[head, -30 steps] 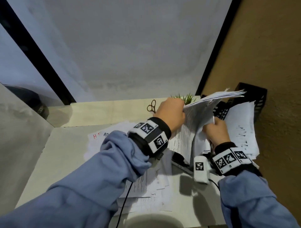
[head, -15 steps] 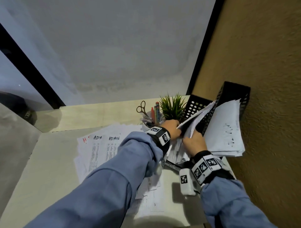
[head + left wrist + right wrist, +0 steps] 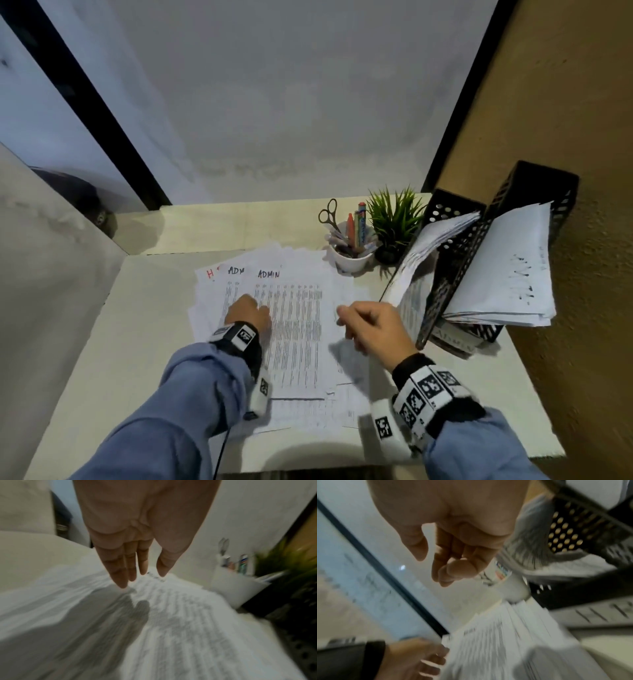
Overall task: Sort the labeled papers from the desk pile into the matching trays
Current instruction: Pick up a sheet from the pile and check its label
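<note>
A loose pile of printed papers (image 3: 294,329) lies on the desk, the top sheets headed ADMIN, one edge marked with a red H. My left hand (image 3: 248,313) reaches over the pile's left side with straight fingers (image 3: 125,572), the tips just touching the top sheet. My right hand (image 3: 370,329) hovers above the pile's right edge, fingers (image 3: 452,566) loosely curled and holding nothing. Black mesh trays (image 3: 455,274) stand tilted at the right. One slot holds a thick sheaf of papers (image 3: 421,253); another stack (image 3: 503,274) lies in the outer tray.
A white cup of pens and scissors (image 3: 349,240) and a small green plant (image 3: 394,219) stand behind the pile, next to the trays. A brown wall (image 3: 582,137) closes the right side. A lower tray bears an ADMIN label (image 3: 452,337). The desk's front edge is near my wrists.
Both hands let go of the sheaf they were pushing into the mesh tray and drew back left to the desk pile. The sheaf stays in the tray slot.
</note>
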Demonstrator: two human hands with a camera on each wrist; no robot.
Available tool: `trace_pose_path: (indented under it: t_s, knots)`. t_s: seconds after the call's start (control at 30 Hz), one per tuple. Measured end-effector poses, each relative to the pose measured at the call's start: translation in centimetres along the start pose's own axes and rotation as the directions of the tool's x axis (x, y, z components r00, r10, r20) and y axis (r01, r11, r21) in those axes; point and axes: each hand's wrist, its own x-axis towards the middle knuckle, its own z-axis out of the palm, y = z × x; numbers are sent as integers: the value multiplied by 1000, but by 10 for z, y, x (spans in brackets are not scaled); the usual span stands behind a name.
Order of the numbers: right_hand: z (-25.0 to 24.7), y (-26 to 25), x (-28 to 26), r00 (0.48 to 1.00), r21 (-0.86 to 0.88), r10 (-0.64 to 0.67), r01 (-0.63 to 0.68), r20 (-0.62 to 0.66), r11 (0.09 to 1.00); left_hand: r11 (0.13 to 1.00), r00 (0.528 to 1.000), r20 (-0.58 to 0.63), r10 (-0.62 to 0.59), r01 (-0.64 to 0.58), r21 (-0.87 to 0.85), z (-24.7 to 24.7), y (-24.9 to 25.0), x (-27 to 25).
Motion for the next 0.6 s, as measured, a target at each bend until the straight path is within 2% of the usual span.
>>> trace_pose_path:
  t_s: [0.07, 0.1, 0.17, 0.23, 0.3, 0.4, 0.5, 0.6]
  knots:
    - [24, 24, 0, 992, -156, 79, -62, 101, 986, 991, 995, 31, -97, 94, 99, 1, -34, 0]
    - [34, 37, 2, 986, -257, 132, -102, 103, 961, 985, 992, 27, -123, 119, 127, 2, -46, -2]
    - [47, 61, 9, 971, -426, 239, -206, 23, 881, 983, 989, -3, -146, 146, 114, 5, -62, -7]
    - [55, 81, 16, 940, -482, 337, -318, -48, 817, 986, 989, -21, -149, 150, 72, 7, -71, -13]
    - [61, 92, 21, 918, -460, 385, -385, -98, 800, 988, 988, 2, -157, 157, -8, 10, -76, -17]
    - [71, 96, 25, 896, -350, 428, -441, -119, 826, 952, 980, 64, -190, 200, -234, 12, -80, -23]
    - [76, 98, 30, 897, -309, 431, -439, -97, 844, 929, 991, 91, -102, 127, -348, 18, -85, -21]
    - [74, 102, 36, 894, -250, 427, -449, -137, 858, 908, 991, 134, -18, 73, -414, 19, -89, -24]
